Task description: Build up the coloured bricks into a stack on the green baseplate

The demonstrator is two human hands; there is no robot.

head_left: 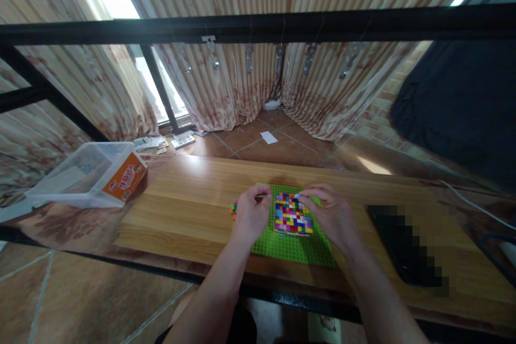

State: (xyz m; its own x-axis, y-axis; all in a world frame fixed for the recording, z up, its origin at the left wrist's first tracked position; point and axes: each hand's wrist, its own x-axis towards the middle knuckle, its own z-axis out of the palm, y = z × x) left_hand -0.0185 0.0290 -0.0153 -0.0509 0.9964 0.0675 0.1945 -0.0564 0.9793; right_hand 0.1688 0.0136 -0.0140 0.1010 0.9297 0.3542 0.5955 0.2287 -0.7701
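Note:
A multicoloured block of toy building bricks (292,215) sits on a green studded baseplate (294,252). My right hand (332,212) is at the block's far right corner, its thumb and fingertips pinched on a small pale brick (297,195) at the top edge. On the block's left side, my left hand (253,212) hovers over the baseplate with fingers curled and pressed together. Whatever those fingers may hold is too small to make out. Loose coloured bricks (233,209) peek out from behind my left hand, which partly hides them.
The baseplate lies on a wooden tabletop (173,215). A clear plastic box (80,183) with an orange label stands at the left. A black phone-like object (397,247), partly pixelated, lies at the right near a white cable (475,204). A black bar (258,29) crosses in front of the curtains.

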